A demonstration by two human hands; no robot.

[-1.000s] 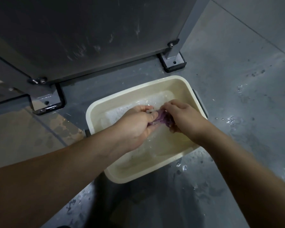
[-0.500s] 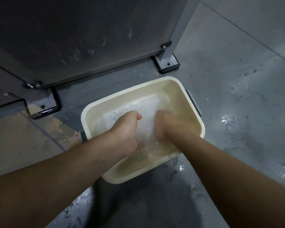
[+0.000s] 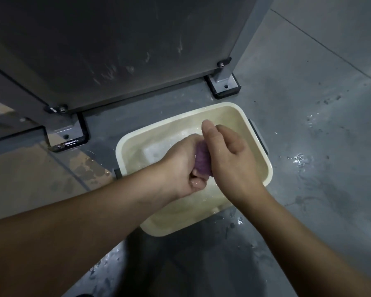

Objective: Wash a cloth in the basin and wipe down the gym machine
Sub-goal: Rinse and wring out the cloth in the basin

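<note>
A cream plastic basin [image 3: 263, 166] with soapy water stands on the grey floor. Above it, a bunched purple cloth [image 3: 201, 160] is squeezed between both hands. My left hand [image 3: 179, 166] grips the cloth from the left, fingers curled under it. My right hand [image 3: 229, 157] wraps the cloth from the right, thumb pointing up toward the basin's far side. Most of the cloth is hidden inside the two fists. The gym machine's dark panel [image 3: 116, 46] rises just behind the basin.
Two bolted metal feet of the machine [image 3: 223, 84] [image 3: 65, 133] sit on the floor behind the basin. Water splashes [image 3: 299, 159] lie on the floor to the right. A worn tan patch of floor [image 3: 30, 174] spreads at the left.
The hands were down in the soapy water with the cloth hidden; they have now lifted above the water, wringing the purple cloth between them.
</note>
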